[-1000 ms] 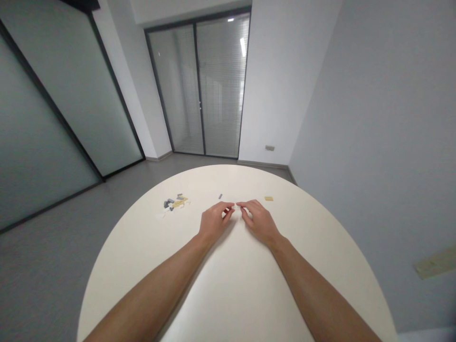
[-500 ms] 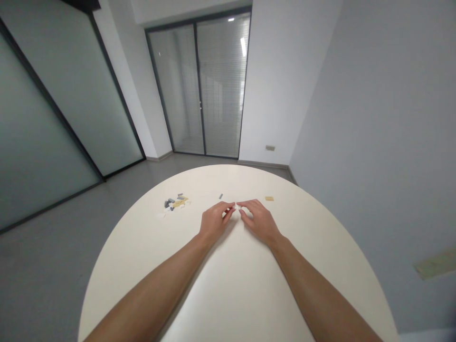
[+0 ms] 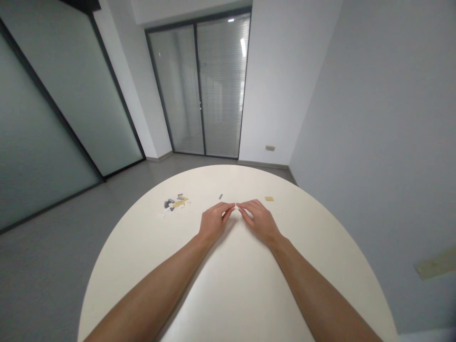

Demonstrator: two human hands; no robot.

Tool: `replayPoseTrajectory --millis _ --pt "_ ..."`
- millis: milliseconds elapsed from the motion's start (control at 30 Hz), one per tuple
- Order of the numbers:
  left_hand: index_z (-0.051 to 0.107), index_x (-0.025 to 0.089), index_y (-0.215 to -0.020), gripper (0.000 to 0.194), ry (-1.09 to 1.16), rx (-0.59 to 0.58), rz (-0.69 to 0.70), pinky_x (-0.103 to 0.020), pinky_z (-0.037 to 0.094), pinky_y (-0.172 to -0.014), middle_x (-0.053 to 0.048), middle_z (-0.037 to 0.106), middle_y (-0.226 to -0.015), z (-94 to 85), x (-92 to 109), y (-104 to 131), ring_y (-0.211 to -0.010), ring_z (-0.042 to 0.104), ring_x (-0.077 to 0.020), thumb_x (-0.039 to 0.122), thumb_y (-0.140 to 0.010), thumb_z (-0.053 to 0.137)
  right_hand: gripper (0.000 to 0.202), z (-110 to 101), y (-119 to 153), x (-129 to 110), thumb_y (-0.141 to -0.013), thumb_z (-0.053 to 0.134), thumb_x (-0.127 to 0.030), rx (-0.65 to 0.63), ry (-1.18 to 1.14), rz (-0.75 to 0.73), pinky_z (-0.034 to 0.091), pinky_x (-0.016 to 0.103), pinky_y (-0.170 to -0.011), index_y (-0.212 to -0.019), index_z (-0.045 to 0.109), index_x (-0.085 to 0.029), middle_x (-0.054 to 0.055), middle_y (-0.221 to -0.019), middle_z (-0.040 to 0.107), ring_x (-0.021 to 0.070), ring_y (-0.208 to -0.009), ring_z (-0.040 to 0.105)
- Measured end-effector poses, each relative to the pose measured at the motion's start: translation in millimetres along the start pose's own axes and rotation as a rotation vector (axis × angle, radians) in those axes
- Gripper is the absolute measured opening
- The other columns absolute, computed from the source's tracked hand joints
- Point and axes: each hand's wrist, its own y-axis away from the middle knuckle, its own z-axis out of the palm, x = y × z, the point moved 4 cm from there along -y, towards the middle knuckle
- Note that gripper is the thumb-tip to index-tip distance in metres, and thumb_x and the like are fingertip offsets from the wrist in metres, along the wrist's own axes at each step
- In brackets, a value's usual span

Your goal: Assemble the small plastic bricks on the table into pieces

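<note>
My left hand is closed in a pinch above the middle of the table. Facing it, my right hand is pinched too, and the fingertips of both nearly meet. A tiny white building-block piece shows faintly between them; the fingers cover most of it. Just beyond my left hand lies a small grey block piece. A flat yellow block piece lies past my right hand.
A loose pile of grey, yellow and white block pieces lies on the left part of the round white table. Beyond the table are a glass door with blinds, frosted panels on the left and a wall on the right.
The fingertips have drawn slightly closer around the white piece, which shows less now. The thumb and finger of my right hand are closer together. The pieces on the table have stayed put.
</note>
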Motion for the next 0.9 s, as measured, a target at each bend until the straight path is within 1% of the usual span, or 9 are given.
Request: replayPoseTrajectory --millis 300,500,900 --pt "0.073 0.03 -0.11 0.024 -0.002 -0.01 -0.026 -0.03 0.055 -0.087 0.001 0.076 -0.11 0.0 -1.9 -0.4 -0.096 0.072 -0.0176 0.035 -0.098 0.053 0.024 0.1 -0.2 0.4 -0.098 0.053 -0.025 -0.002 -0.006 0.006 0.053 0.039 -0.089 -0.116 0.069 -0.028 0.003 -0.102 0.074 0.0217 -0.097 0.063" --pt "0.073 0.03 -0.11 0.025 -0.017 -0.014 -0.038 -0.03 0.055 -0.086 0.001 0.075 -0.111 -0.5 -2.2 -0.1 -0.097 0.071 -0.0179 0.036 -0.097 0.053 0.023 -0.9 -0.3 -0.1 -0.098 0.054 -0.026 0.003 -0.014 0.0 0.052 0.039 -0.088 -0.115 0.07 -0.028 0.003 -0.1 0.075 0.0213 -0.096 0.063" --pt "0.074 0.029 -0.107 0.024 -0.011 0.005 0.002 -0.028 0.055 -0.087 0.0 0.075 -0.108 -0.4 -1.4 -0.5 -0.099 0.07 -0.0161 0.034 -0.097 0.053 0.018 -0.5 -0.9 0.2 -0.097 0.054 -0.027 0.004 -0.002 0.004 0.053 0.04 -0.088 -0.105 0.071 -0.025 0.005 -0.099 0.075 0.0219 -0.095 0.064"
